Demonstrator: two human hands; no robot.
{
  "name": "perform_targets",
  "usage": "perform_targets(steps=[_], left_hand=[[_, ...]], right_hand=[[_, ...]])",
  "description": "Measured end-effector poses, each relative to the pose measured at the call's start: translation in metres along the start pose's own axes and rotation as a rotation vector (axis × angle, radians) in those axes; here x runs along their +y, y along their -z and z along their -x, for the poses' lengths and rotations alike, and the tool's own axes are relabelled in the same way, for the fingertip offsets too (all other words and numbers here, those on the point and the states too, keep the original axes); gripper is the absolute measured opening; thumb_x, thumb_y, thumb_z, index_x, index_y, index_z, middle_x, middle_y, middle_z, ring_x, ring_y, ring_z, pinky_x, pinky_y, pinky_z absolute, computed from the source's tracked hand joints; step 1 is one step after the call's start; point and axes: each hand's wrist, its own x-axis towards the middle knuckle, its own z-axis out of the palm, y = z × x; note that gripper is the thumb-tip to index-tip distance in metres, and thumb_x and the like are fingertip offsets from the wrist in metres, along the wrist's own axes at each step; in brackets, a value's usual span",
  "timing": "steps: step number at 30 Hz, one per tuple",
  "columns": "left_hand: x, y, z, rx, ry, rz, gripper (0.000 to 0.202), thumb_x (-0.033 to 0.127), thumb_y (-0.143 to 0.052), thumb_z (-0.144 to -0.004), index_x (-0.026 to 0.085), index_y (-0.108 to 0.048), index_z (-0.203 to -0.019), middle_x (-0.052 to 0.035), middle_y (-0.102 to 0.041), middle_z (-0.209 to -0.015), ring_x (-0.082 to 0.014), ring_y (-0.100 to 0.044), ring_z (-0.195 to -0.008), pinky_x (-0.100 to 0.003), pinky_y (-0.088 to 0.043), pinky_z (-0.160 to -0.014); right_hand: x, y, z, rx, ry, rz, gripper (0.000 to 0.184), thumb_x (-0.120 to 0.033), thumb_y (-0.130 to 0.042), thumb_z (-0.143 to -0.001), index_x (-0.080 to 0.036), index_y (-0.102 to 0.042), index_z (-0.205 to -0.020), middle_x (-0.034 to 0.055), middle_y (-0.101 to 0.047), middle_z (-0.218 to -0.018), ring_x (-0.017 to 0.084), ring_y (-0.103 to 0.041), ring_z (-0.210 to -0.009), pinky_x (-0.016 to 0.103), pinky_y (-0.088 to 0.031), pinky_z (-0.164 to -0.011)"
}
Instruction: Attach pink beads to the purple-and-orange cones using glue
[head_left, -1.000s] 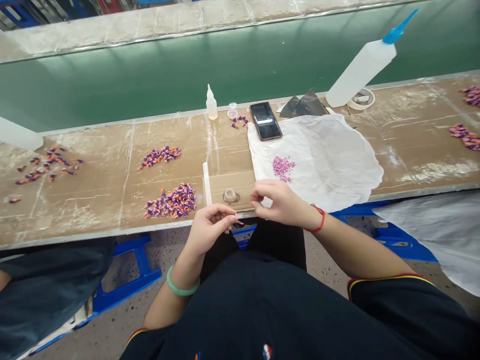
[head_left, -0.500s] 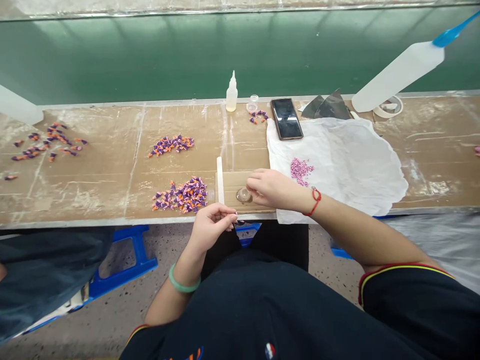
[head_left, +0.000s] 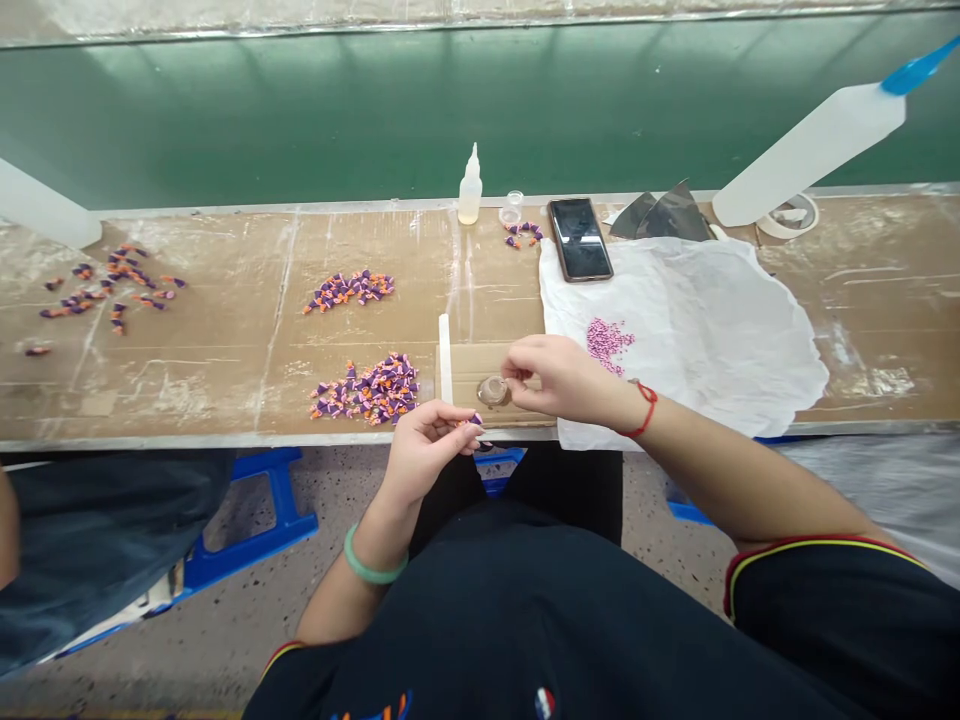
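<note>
At the table's front edge my left hand (head_left: 433, 447) pinches a small purple-and-orange piece (head_left: 475, 420) between thumb and fingers. My right hand (head_left: 553, 378) is closed, its fingertips pressed together beside a small round clear dish (head_left: 493, 391); what they hold, if anything, is too small to make out. The dish sits on a cardboard piece (head_left: 469, 365). Along the cardboard's left side lies a white flat stick (head_left: 445, 358). A pile of purple-and-orange pieces (head_left: 371, 390) lies left of my left hand. Pink beads (head_left: 608, 343) are scattered on a white cloth (head_left: 690, 330) past my right hand.
Behind stand a small dropper bottle (head_left: 470, 190), a little clear cup (head_left: 511, 208) and a phone (head_left: 580, 240). A large white bottle (head_left: 810, 155) leans beside a tape roll (head_left: 787, 215). More pieces (head_left: 351, 290) lie farther left. Another person's dark clothing (head_left: 97, 540) shows at lower left.
The view has shifted slightly, moving everything a little to the right. The piece in my left hand now shows more clearly at the fingertips. My right hand stays beside the dish.
</note>
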Motion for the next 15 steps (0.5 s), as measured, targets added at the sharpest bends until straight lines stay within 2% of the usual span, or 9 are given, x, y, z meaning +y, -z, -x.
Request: perform_targets(steps=[4,6,8,12,15], left_hand=[[0.012,-0.012,0.006,0.015,-0.115,0.087,0.033,0.039,-0.092,-0.062,0.016,-0.074,-0.076,-0.0039,-0.076,-0.068,-0.0144,-0.071,-0.052,-0.022,-0.06,-0.05],[0.02,-0.019,0.01,-0.01,-0.157,0.11,0.029,0.037,-0.092,-0.063,0.017,-0.075,-0.076,-0.003,-0.076,-0.068,-0.0137,-0.071,-0.051,-0.021,-0.06,-0.051],[0.027,-0.025,0.014,-0.023,-0.19,0.115,0.026,0.034,-0.092,-0.064,0.017,-0.075,-0.076,-0.0024,-0.077,-0.069,-0.0136,-0.072,-0.052,-0.02,-0.061,-0.051],[0.032,-0.033,0.019,-0.043,-0.219,0.107,0.022,0.03,-0.091,-0.066,0.018,-0.076,-0.076,-0.0023,-0.078,-0.071,-0.0143,-0.073,-0.054,-0.02,-0.062,-0.053],[0.032,-0.035,0.021,-0.067,-0.231,0.108,0.02,0.028,-0.091,-0.067,0.018,-0.076,-0.077,-0.002,-0.078,-0.073,-0.0142,-0.074,-0.055,-0.02,-0.063,-0.055]], right_hand=[[-0.027,0.006,0.014,-0.004,-0.268,-0.721,0.013,-0.028,-0.059,-0.087,-0.019,-0.056,-0.078,0.0066,-0.073,-0.083,0.017,-0.07,-0.075,0.032,-0.057,-0.073],[-0.04,0.007,0.021,-0.022,-0.335,-0.953,0.017,-0.032,-0.062,-0.088,-0.019,-0.056,-0.08,0.0069,-0.075,-0.092,0.017,-0.073,-0.082,0.035,-0.06,-0.081],[-0.049,0.009,0.027,-0.016,-0.366,-1.022,0.019,-0.033,-0.066,-0.086,-0.019,-0.056,-0.078,0.0055,-0.074,-0.091,0.016,-0.072,-0.081,0.033,-0.06,-0.079],[-0.06,0.013,0.034,0.015,-0.365,-0.974,0.017,-0.027,-0.07,-0.082,-0.019,-0.056,-0.075,0.0036,-0.072,-0.083,0.014,-0.066,-0.074,0.025,-0.055,-0.065],[-0.064,0.016,0.038,0.028,-0.347,-0.974,0.016,-0.025,-0.067,-0.081,-0.019,-0.055,-0.074,0.0042,-0.072,-0.083,0.014,-0.065,-0.073,0.024,-0.053,-0.065]])
